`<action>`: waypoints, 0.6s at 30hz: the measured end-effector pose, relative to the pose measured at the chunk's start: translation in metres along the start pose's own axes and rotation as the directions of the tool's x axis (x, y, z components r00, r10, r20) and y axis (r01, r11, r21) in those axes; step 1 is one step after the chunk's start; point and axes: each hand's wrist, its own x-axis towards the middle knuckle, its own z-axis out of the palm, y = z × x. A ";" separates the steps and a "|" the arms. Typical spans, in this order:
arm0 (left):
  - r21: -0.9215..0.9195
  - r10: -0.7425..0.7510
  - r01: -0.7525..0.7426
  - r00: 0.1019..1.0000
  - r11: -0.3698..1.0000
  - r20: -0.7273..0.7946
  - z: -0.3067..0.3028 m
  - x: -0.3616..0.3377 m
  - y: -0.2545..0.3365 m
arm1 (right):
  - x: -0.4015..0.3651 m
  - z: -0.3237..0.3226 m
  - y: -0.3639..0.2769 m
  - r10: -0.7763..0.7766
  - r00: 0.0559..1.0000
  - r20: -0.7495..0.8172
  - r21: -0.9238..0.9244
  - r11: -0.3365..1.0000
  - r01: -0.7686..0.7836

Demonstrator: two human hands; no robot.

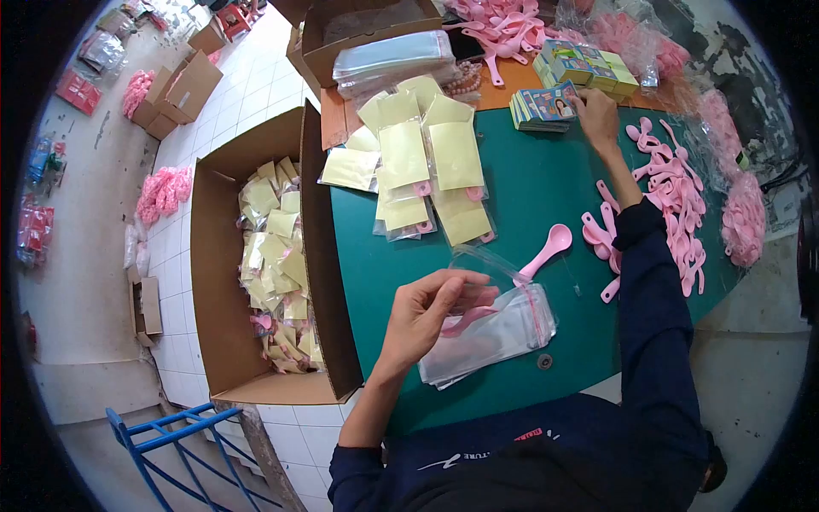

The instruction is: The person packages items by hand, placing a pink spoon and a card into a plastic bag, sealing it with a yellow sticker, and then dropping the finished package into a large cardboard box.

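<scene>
My left hand (431,311) is closed, its thumb and fingers pinching a clear plastic bag (478,260) above a stack of flat clear bags (478,350). Something pink shows through the plastic under the fingers. Just beyond, a pink spoon (546,253) lies with its bowl pointing away and its handle end at the bags. Farther off, my right hand (597,115) grips the edge of a printed card (559,101) on top of a small card stack (537,119). The exact fingertip contact is partly hidden.
Filled bags with yellow backs (405,158) are piled on the green table (529,188). At left stands a cardboard box (209,282) of similar packets. Loose pink spoons (674,196) spread at right. More card stacks (589,64) and clear bags (397,60) sit at the back.
</scene>
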 end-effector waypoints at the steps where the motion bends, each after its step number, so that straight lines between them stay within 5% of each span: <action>1: 0.005 0.006 -0.006 1.000 1.000 -0.002 0.002 0.000 -0.001 | -0.003 -0.005 -0.007 0.031 1.000 0.005 0.007 1.000 -0.031; 4: -0.014 -0.025 0.025 1.000 1.000 0.001 0.003 -0.002 0.002 | -0.005 -0.010 -0.018 0.171 0.985 0.001 -0.043 0.984 -0.170; 7: -0.030 -0.112 0.114 0.993 0.993 0.037 0.000 -0.004 0.009 | -0.007 -0.019 -0.023 0.038 0.999 0.030 -0.150 0.988 -0.033; 10: 0.027 -0.131 0.130 0.991 0.991 0.032 -0.001 -0.004 0.013 | -0.007 -0.029 -0.021 -0.230 0.960 -0.159 -0.102 0.971 0.216; 12: 0.050 -0.091 0.090 0.995 0.995 0.026 -0.002 -0.004 0.010 | -0.032 -0.075 -0.058 -0.059 0.969 0.240 0.552 0.830 -0.086; 13: 0.062 -0.073 0.071 0.997 0.996 0.026 -0.003 -0.004 0.009 | -0.052 -0.100 -0.083 -0.116 0.948 0.297 0.696 0.706 -0.132; 16: 0.061 -0.143 0.140 0.989 0.988 0.048 -0.004 -0.001 0.013 | -0.117 -0.139 -0.131 -0.188 0.949 0.254 0.898 0.409 -0.160; 18: 0.049 -0.129 0.126 0.989 0.991 0.067 -0.005 0.000 0.008 | -0.142 -0.172 -0.149 -0.184 0.853 0.488 0.816 0.444 -0.371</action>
